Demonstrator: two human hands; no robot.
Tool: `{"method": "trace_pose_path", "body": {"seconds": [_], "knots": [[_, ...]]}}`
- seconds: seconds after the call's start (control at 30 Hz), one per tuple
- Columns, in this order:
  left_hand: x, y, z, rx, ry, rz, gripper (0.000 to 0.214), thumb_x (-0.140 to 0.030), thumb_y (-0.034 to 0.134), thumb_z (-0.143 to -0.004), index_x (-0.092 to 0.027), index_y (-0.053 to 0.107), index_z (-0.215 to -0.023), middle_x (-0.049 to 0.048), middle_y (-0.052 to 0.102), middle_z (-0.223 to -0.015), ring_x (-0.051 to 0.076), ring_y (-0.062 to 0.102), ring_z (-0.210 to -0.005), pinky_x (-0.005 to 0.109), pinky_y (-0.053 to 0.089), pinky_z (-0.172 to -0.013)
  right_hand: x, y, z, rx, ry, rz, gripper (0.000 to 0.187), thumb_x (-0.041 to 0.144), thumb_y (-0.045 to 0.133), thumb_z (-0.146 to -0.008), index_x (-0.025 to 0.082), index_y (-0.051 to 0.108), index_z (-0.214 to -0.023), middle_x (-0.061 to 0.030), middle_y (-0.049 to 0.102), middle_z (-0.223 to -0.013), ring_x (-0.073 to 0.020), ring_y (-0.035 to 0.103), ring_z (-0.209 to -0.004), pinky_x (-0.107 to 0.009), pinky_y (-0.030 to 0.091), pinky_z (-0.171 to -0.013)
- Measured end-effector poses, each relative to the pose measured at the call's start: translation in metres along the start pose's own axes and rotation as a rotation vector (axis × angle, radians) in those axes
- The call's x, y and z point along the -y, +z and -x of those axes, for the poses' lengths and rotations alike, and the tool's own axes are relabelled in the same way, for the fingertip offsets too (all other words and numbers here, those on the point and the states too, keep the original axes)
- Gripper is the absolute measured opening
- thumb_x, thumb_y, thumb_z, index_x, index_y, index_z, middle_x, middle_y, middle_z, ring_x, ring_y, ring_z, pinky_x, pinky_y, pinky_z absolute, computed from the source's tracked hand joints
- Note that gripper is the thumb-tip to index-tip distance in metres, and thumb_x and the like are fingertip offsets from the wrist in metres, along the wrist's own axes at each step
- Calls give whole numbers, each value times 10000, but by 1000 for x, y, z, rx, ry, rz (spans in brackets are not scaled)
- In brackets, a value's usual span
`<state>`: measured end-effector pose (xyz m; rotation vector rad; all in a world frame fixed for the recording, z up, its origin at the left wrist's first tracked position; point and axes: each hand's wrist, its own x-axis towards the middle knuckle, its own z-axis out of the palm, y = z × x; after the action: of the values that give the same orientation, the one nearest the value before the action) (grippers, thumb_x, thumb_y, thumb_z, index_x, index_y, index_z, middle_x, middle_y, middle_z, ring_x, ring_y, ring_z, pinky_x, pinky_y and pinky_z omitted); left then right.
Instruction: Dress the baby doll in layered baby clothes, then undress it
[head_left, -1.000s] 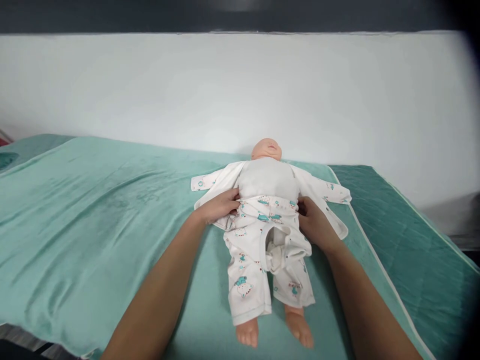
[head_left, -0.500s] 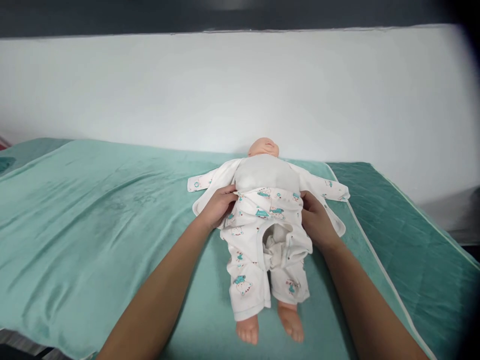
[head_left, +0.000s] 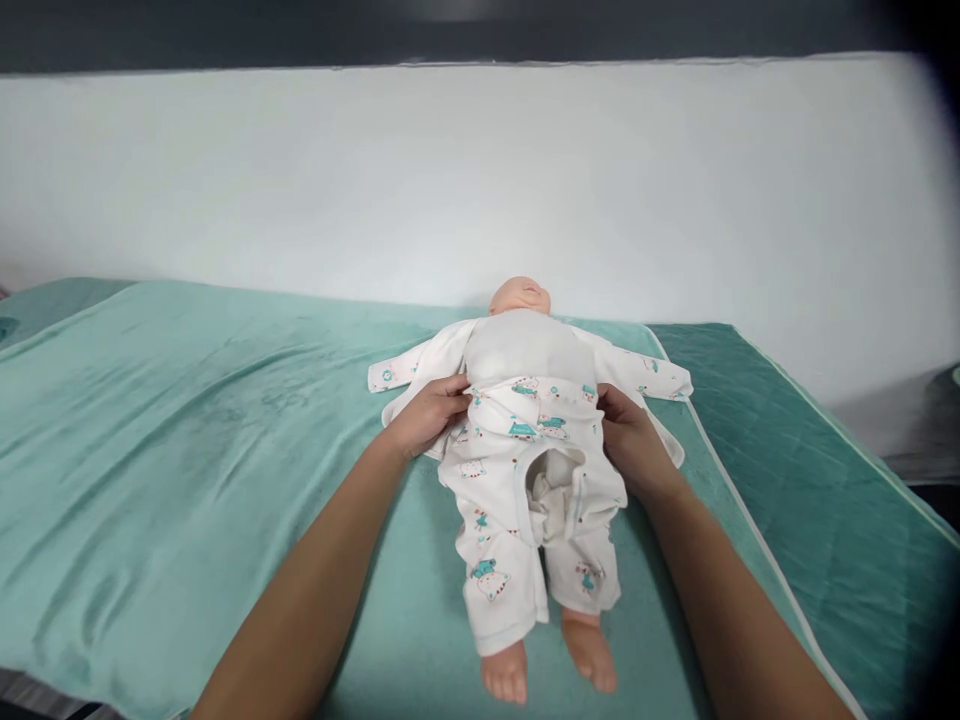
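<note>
White pants (head_left: 501, 455), hands (head_left: 429, 416) (head_left: 634, 440) curled (one each side)

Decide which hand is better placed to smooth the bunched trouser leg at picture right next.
Probably the right hand: it is at the waist of the trousers on that same side, close to the bunched leg. The left hand is at the opposite side and would likely reach across.

Printed trousers (head_left: 510, 440) — waistband (head_left: 544, 390) slightly higher up the doll (head_left: 525, 345), feet (head_left: 589, 655) closer together
</note>
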<state>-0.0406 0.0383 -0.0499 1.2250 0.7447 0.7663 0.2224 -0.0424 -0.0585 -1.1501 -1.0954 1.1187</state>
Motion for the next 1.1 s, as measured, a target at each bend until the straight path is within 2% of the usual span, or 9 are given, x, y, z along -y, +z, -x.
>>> {"method": "trace_pose_path", "body": {"seconds": [0.13,0.33,0.5,0.6,0.67,0.77,0.83,0.97,1.1], "knots": [[3,1,-1,-46,73,-125,387,-169,587,-710,-171,731,-1069,35,750,-950,208,658,-890,331,485,-839,-5,-1,-2,2,-31,61,187,295,681,-764,258,636,-941,-15,708,-907,-184,617,-716,-317,498,-646],[0,5,0,-128,173,-369,299,-192,507,-741,-176,738,-930,17,724,-879,202,620,-845,323,475,-818,-6,0,-3,-47,-75,70,122,283,665,-766,251,644,-882,-7,704,-881,-196,622,-768,-315,482,-678],[1,5,-1,-295,201,-589,223,-136,506,-658,-181,669,-804,16,659,-814,207,583,-858,308,468,-776,-13,-2,-4,-118,-82,123,187,259,668,-733,253,611,-912,-12,686,-894,-189,601,-744,-299,459,-641],[3,6,0,-402,271,-581,313,-93,504,-631,-191,625,-902,14,629,-886,182,578,-866,302,471,-795,-15,-5,-7,-155,-134,119,242,228,671,-716,260,598,-944,-15,659,-913,-196,604,-814,-307,473,-705],[2,9,2,-435,381,-545,415,-64,501,-633,-207,591,-1012,21,606,-986,169,580,-920,306,477,-850,-15,-6,-7,-174,-166,106,223,243,674,-736,263,596,-944,-18,631,-907,-194,594,-823,-307,470,-713],[-2,14,6,-413,580,-568,474,-21,483,-632,-221,577,-1051,35,558,-1097,166,559,-1021,311,474,-912,-11,-5,-6,-210,-215,100,162,314,676,-797,266,591,-926,-24,593,-881,-192,577,-805,-310,462,-707],[-5,16,8,-375,653,-611,457,-7,478,-640,-223,589,-1027,39,553,-1107,172,547,-1044,316,474,-916,-8,-4,-4,-224,-240,118,140,355,670,-826,265,598,-905,-24,583,-858,-193,567,-797,-316,457,-715],[-9,17,12,-346,649,-648,375,-35,511,-695,-219,602,-1008,51,583,-1083,185,562,-1020,334,480,-915,-3,-1,-1,-212,-282,159,143,375,695,-821,262,621,-870,-20,588,-869,-200,556,-835,-325,445,-762],[-11,18,14,-337,663,-663,194,-142,575,-813,-217,633,-982,58,605,-1049,191,574,-1002,341,479,-917,1,0,1,-156,-293,200,201,385,743,-777,266,599,-852,-21,570,-886,-196,527,-816,-315,432,-736]]}}
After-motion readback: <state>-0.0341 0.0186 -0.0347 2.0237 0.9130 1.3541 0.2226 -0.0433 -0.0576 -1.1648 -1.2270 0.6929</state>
